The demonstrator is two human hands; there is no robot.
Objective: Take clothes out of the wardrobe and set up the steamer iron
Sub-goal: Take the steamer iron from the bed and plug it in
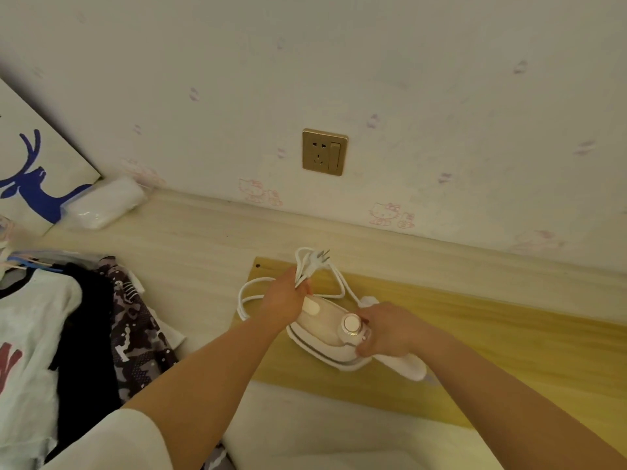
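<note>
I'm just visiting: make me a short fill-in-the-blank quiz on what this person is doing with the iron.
1. The left hand grips the white power cord's ____.
2. The right hand steadies the small white steam iron on a ____ wooden board.
3. The gold wall socket has ____ plugged into it.

Missing words: plug; yellow; nothing

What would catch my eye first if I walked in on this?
Probably the white steam iron at the centre, lying on a yellow board, steadied by the right hand. The left hand holds its plug up below a gold wall socket. Clothes lie at left.
</note>
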